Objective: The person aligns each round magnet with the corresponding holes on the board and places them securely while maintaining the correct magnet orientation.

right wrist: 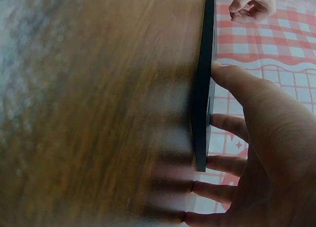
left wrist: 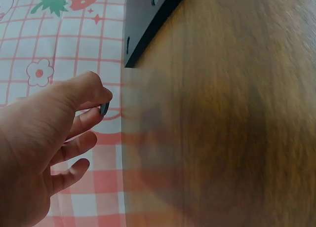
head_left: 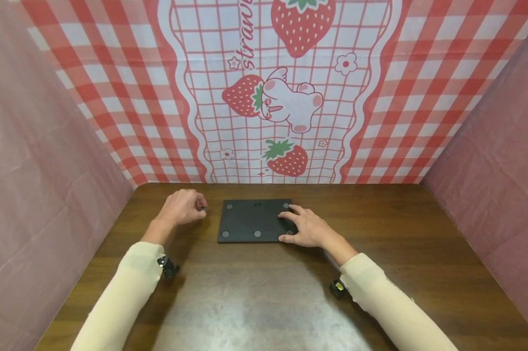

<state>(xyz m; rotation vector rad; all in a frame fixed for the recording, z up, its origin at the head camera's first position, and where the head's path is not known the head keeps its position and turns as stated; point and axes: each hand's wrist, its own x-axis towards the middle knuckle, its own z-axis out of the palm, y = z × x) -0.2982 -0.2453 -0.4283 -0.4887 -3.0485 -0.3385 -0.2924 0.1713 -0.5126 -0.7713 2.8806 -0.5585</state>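
A flat black board (head_left: 257, 219) lies on the table, with several round grey spots along its two long edges. The round spot at the middle of its far edge (head_left: 257, 205) looks darker than the others. To the left of the board, my left hand (head_left: 182, 207) is raised above the table. It pinches a small dark disc (left wrist: 104, 108) between thumb and index finger, the other fingers loosely bent. My right hand (head_left: 310, 228) rests spread over the board's right end, thumb and some fingertips touching it, partly covering the near right spot.
The brown wooden table (head_left: 255, 292) carries the board near its far edge. Behind it hangs a red-and-white checked cloth (head_left: 132, 97) with strawberries. Pink cloth walls (head_left: 40, 170) stand at both sides. Small black devices (head_left: 168, 266) sit at both wrists.
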